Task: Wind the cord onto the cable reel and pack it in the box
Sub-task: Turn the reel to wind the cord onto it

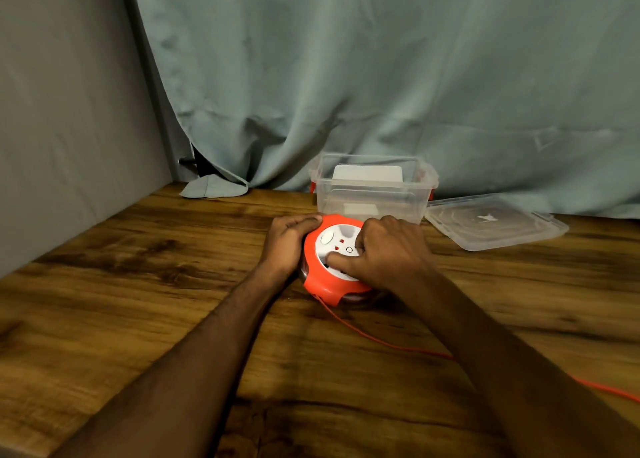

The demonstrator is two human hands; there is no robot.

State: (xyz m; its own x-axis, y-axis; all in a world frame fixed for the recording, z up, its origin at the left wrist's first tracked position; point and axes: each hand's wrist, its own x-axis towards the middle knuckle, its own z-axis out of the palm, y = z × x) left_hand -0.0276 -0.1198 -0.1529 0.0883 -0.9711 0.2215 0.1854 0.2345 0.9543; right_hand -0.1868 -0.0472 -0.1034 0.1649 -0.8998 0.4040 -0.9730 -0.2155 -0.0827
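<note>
An orange cable reel (320, 284) with a white round face lies flat on the wooden table (138, 284). My left hand (287, 243) grips its left rim. My right hand (388, 253) rests on the white face, with a finger pressed into a recess of the white disc. A thin orange cord (381, 343) leaves the reel's near side, runs under my right forearm and goes off toward the right edge. Behind the reel stands an open clear plastic box (372, 180) with red latches.
The box's clear lid (495, 220) lies flat to the right of the box. A grey-green curtain (346, 77) hangs behind the table, and a grey wall (69, 128) closes the left side. Bare wood stretches to the left and near side.
</note>
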